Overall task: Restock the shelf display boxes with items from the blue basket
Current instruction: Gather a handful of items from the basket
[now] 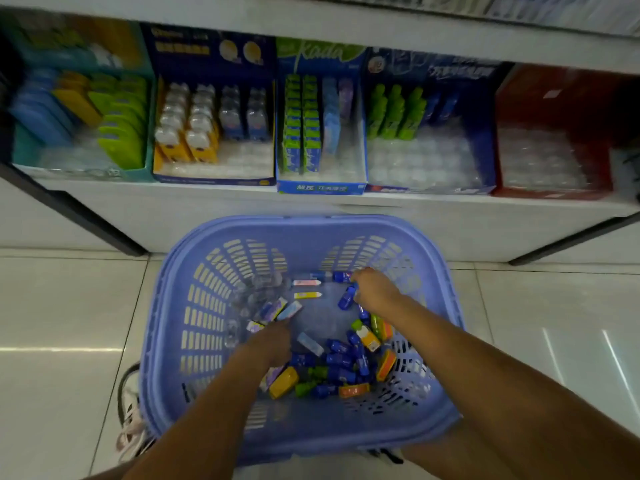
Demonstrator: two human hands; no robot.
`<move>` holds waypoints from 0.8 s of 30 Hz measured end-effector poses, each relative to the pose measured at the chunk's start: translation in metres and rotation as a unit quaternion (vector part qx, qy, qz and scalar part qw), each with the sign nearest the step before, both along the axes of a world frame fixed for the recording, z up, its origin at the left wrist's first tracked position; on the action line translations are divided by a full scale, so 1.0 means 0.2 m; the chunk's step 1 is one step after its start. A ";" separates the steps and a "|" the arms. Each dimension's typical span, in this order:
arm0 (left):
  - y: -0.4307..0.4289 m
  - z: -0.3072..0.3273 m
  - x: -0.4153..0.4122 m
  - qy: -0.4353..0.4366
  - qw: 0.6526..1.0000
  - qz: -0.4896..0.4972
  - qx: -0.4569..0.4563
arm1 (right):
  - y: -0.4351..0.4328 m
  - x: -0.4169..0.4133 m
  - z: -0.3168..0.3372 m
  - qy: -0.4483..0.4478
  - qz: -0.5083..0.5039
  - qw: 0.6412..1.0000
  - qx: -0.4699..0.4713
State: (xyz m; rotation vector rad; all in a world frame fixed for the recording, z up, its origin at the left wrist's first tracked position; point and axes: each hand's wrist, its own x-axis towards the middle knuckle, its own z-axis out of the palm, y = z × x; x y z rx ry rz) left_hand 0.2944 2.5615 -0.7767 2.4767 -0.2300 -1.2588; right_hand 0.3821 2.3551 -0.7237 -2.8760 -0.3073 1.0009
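The blue basket (446,327) sits on the floor below the shelf, holding several small packs in blue, yellow, orange and green. Both my hands are down inside it. My left hand (273,341) reaches into the left side and its fingers pinch a pale blue-and-pink pack (289,311). My right hand (372,289) is at the far right of the basket, fingers curled round a small dark blue bottle (347,297). Above, the shelf carries several display boxes: teal (147,133), dark blue (214,178), a blue one with green packs (320,187), a navy one (488,157) and a red one (550,194).
White shelf front (242,216) stands just behind the basket, with dark support legs at left and right. Pale floor tiles (69,323) surround the basket. A white shoe (130,420) shows at the basket's left near side. Clear plastic trays lie in the basket's left part.
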 end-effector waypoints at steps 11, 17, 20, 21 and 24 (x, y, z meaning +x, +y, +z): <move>-0.07 -0.05 0.09 -0.026 0.977 0.199 -0.068 | 0.12 -0.01 -0.34 -0.025 0.152 0.988 -0.025; -0.07 0.00 0.16 0.015 0.893 0.382 -0.237 | 0.19 -0.12 -0.28 0.018 0.020 0.974 0.227; -0.04 -0.02 0.16 0.045 0.870 0.439 -0.218 | 0.14 -0.05 -0.29 -0.019 -0.041 0.975 0.217; -0.04 -0.02 0.16 0.062 0.838 0.493 -0.225 | 0.11 -0.02 -0.30 -0.047 -0.052 0.982 0.175; -0.02 0.02 0.16 0.130 0.700 0.641 -0.286 | 0.06 0.04 -0.36 -0.098 -0.014 0.995 -0.015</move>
